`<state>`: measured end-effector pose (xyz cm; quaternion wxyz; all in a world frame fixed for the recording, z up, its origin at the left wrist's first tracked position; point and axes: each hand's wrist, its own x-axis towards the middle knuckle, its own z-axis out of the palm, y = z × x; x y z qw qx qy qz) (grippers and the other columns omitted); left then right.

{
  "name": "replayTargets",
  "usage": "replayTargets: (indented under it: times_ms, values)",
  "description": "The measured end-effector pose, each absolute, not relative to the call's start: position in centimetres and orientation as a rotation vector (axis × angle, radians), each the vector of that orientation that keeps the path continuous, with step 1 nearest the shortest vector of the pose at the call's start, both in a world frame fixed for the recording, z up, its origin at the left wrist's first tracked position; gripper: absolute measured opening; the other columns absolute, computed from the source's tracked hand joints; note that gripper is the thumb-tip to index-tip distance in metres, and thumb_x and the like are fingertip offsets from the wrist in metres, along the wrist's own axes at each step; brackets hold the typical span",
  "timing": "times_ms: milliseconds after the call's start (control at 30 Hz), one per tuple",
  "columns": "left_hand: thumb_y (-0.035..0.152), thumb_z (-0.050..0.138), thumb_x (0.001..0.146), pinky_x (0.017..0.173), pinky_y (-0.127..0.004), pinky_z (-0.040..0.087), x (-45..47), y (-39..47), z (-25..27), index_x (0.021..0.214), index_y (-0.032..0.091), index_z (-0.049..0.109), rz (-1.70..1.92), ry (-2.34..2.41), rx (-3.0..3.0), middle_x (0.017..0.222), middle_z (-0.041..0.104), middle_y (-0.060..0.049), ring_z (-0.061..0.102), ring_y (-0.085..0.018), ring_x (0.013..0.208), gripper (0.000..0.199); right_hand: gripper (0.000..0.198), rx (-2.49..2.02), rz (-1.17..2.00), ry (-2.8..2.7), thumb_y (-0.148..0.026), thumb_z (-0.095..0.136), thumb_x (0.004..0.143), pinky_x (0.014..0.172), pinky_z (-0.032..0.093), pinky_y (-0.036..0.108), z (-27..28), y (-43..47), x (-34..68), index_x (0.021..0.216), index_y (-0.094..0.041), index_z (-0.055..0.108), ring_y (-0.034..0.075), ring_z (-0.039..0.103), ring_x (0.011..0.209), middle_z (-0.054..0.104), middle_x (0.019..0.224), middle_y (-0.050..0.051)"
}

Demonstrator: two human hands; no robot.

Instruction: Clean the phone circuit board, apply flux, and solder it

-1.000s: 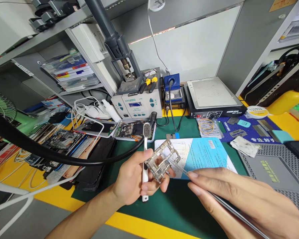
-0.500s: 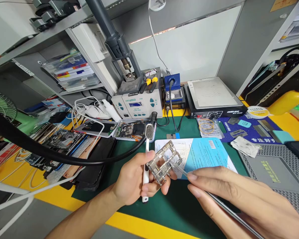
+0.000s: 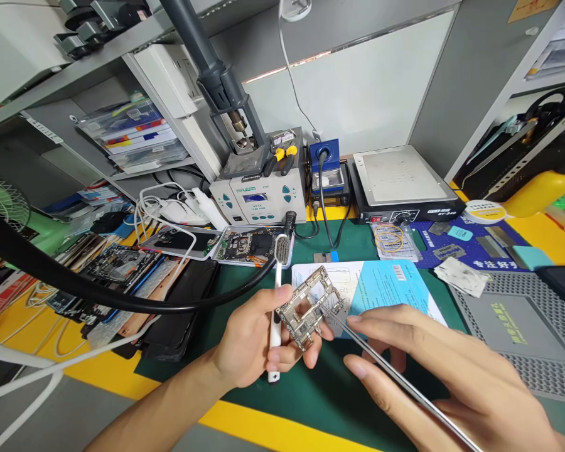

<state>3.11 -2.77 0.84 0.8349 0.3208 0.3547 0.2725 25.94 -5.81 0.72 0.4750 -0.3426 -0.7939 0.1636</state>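
My left hand (image 3: pixel 245 336) grips a small phone circuit board (image 3: pixel 306 311) with cut-out openings, tilted above the mat. A white toothbrush-like brush (image 3: pixel 275 339) is also held in this hand, upright beside the board, bristles at the top. In my right hand (image 3: pixel 419 364) lies a slim pointed metal tool (image 3: pixel 390 366), slanting from the lower right. Its tip meets the board near the inner edge of the openings. The right thumb stands apart from the tool, which rests against the other fingers. My left fingers partly hide behind the board.
Behind the hands stand a grey hot-air station (image 3: pixel 258 198), a blue soldering-iron holder (image 3: pixel 324 163) and a flat heating plate (image 3: pixel 407 182). A black hose (image 3: pixel 169 304) crosses at left over phone parts (image 3: pixel 122 273). A blue-and-white booklet (image 3: pixel 386 289) lies on the green mat (image 3: pixel 339 402).
My right thumb has moved away from the metal tool, and the right fingers have spread slightly. The tool's rear end has swung a little. The left hand, board and brush look unmoved.
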Motion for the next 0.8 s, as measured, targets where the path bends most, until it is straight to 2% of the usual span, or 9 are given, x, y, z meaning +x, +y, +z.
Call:
replayTargets:
  times_ms: [233,500,800]
  values:
    - [0.069,0.06,0.076,0.039,-0.027,0.01,3.22,-2.75,0.91,0.088,0.006,0.074,0.544,0.761,0.681,0.062,0.066,-0.007,0.022,-0.005,0.037,0.066,0.023,-0.843,0.396,-1.925,-0.006,0.073,0.082,0.077,0.061,0.012,0.86,-5.88,26.08,0.104,-0.014,0.072,0.012,0.076,0.084,0.078,0.096,0.005]
    - [0.069,0.059,0.078,0.039,-0.026,0.01,3.22,-2.74,0.89,0.089,0.006,0.075,0.554,0.757,0.685,0.063,0.065,-0.007,0.023,-0.005,0.038,0.066,0.026,-0.843,0.414,-1.876,-0.003,0.074,0.079,0.072,0.062,0.013,1.16,-5.84,25.82,0.102,-0.016,0.073,0.012,0.076,0.078,0.079,0.092,0.004]
    - [0.069,0.061,0.077,0.039,-0.025,0.012,3.16,-2.79,0.8,0.089,0.008,0.076,0.573,0.76,0.686,0.064,0.066,-0.007,0.024,-0.005,0.039,0.065,0.026,-0.845,0.394,-1.861,-0.004,0.073,0.08,0.079,0.06,0.011,0.97,-6.05,25.92,0.103,-0.015,0.073,0.01,0.076,0.081,0.079,0.093,0.003]
